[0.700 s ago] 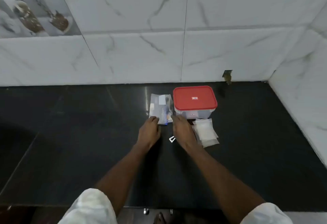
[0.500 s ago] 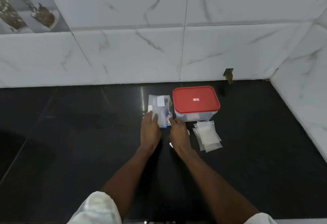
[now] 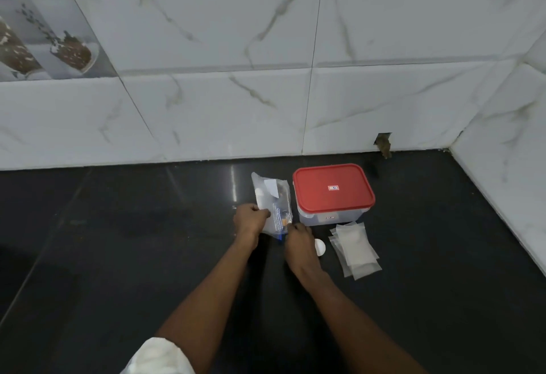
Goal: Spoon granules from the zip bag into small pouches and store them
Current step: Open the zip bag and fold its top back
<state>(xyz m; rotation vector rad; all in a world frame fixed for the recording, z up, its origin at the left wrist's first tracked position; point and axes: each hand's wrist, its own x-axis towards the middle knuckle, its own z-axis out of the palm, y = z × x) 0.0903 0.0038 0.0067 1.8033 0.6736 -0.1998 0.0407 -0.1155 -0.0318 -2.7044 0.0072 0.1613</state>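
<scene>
Fingers of the left hand (image 3: 249, 220) curl round the left edge of the zip bag (image 3: 273, 200). The right hand (image 3: 299, 240) pinches the bag's near right corner. The bag lies on the black countertop (image 3: 147, 255), just left of the red-lidded container (image 3: 333, 188). Its long axis runs away from the person toward the tiled wall (image 3: 221, 107), with the far end leaning slightly left. A stack of small pouches (image 3: 356, 246) lies to the right. Since 0.7 s ago, the left hand has shifted from the bag's near edge to its left side, and a small white round object (image 3: 319, 247) now shows beside the right hand.
</scene>
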